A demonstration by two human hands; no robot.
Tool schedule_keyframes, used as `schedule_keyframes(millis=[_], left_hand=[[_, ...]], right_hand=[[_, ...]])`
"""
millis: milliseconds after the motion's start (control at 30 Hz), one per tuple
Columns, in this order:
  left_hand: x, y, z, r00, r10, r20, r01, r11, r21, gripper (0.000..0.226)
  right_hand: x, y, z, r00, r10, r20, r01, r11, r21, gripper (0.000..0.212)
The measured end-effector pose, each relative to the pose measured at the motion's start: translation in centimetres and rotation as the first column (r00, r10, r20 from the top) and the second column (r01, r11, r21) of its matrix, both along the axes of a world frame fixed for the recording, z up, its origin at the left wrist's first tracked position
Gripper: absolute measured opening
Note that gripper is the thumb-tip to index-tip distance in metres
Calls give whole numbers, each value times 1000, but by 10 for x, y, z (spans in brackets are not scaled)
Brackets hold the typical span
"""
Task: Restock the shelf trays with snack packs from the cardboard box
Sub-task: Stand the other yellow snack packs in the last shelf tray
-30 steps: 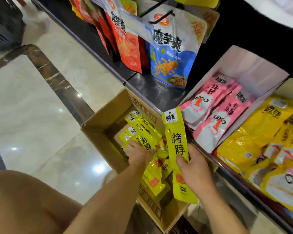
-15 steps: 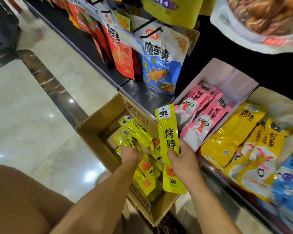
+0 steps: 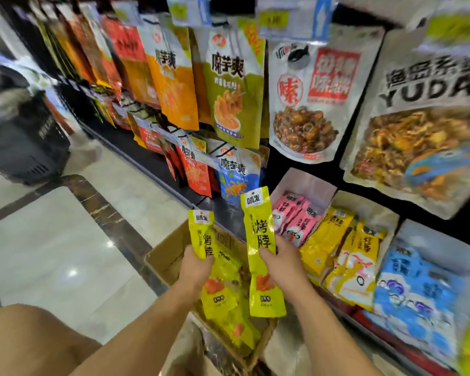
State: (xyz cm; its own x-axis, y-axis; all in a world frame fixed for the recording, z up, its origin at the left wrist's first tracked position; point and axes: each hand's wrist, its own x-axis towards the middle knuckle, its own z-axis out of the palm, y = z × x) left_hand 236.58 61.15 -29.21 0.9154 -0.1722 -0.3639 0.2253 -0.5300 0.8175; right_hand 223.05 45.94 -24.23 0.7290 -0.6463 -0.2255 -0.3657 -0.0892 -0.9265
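A long yellow-green plastic snack pack [image 3: 261,240] stands upright in the right hand [image 3: 285,264], fingers curled round its middle, as before. The left hand [image 3: 196,270], earlier down in the brown cardboard box [image 3: 166,256], now grips a second yellow-green pack [image 3: 201,234] up above it, near the white shelf tray [image 3: 307,183].

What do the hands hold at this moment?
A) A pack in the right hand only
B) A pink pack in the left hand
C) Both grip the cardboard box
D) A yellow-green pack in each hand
D: the left hand grips the left pack and the right hand grips the right pack, both yellow-green, above the cardboard box.
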Motion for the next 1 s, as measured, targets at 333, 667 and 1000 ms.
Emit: schedule_keyframes(millis=[333, 667, 1000], left_hand=[[-27, -12, 94, 970, -243, -18, 226, 925, -306, 32], [-87, -59, 121, 897, -441, -18, 389, 809, -441, 24], [-156, -138, 81, 746, -664, -44, 610, 709, -354, 35]], right_hand=[[-33, 12, 62, 977, -166, 137, 148, 980, 136, 23], [-121, -17, 92, 935, -348, 66, 335, 929, 154, 13], [-224, -46, 69, 815, -573, -92, 580, 809, 97, 15]])
